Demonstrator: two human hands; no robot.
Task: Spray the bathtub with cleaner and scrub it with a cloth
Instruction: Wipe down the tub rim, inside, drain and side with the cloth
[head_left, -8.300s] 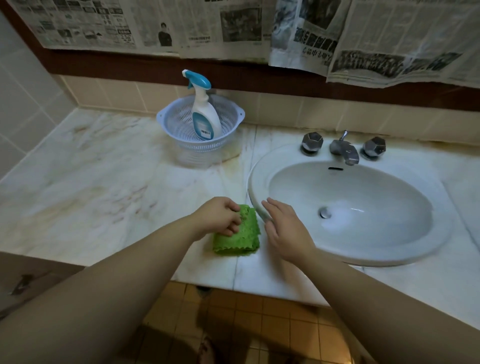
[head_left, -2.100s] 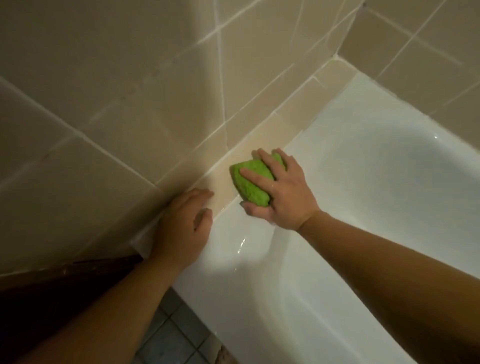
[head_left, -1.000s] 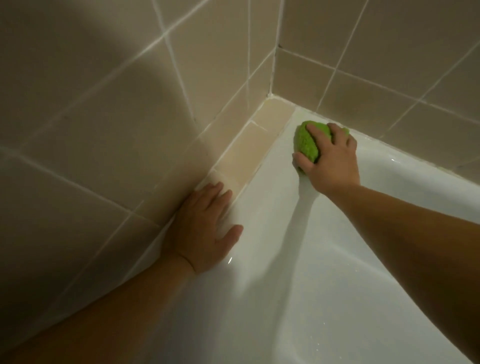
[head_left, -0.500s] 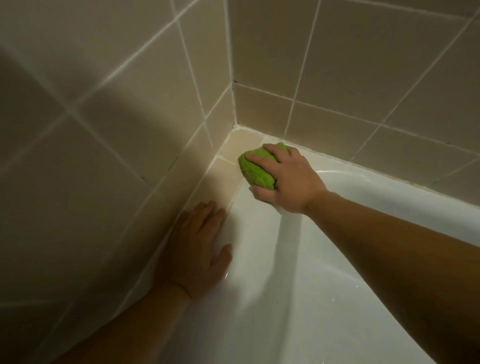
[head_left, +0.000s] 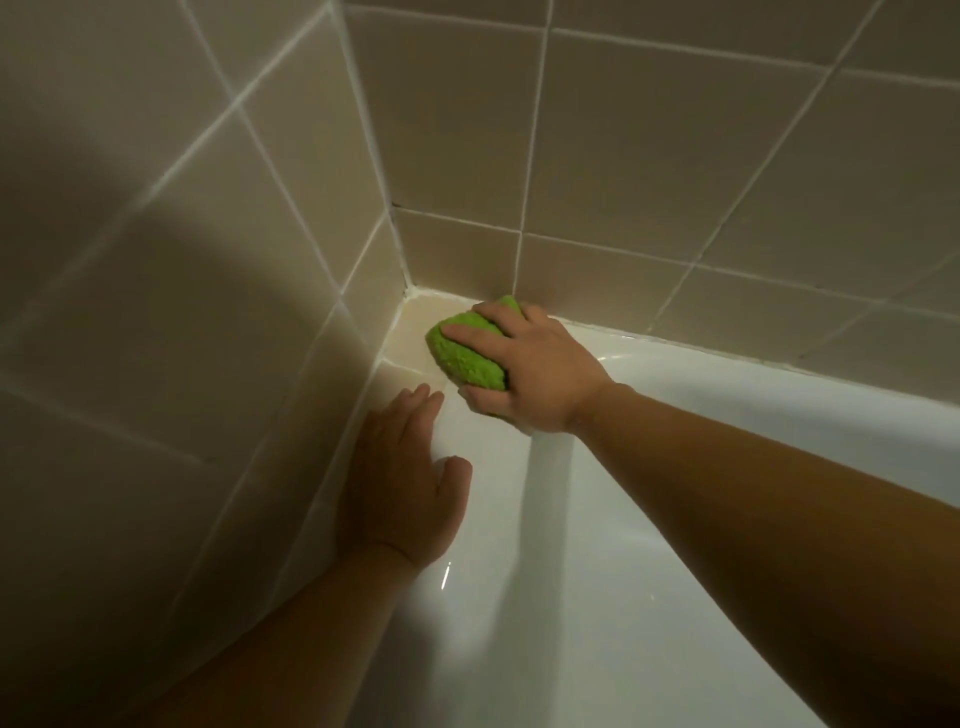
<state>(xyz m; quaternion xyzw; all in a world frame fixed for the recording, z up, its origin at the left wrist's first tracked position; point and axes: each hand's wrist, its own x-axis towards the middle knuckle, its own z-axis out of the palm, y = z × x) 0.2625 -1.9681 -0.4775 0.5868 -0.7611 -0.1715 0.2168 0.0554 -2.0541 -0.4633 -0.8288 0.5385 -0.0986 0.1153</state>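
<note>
Tub floor and drain lying out of frame; cloth underside hidden by fingers. Beige tiled walls (head_left: 675, 156) meeting at corner above white bathtub (head_left: 701, 415) rim. Right hand (head_left: 524, 369) gripping bunched green cloth (head_left: 462, 353), fingers curled over it, pressing it onto corner ledge. Left hand (head_left: 400, 483) resting flat on rim beside wall, fingers straight, holding nothing.
</note>
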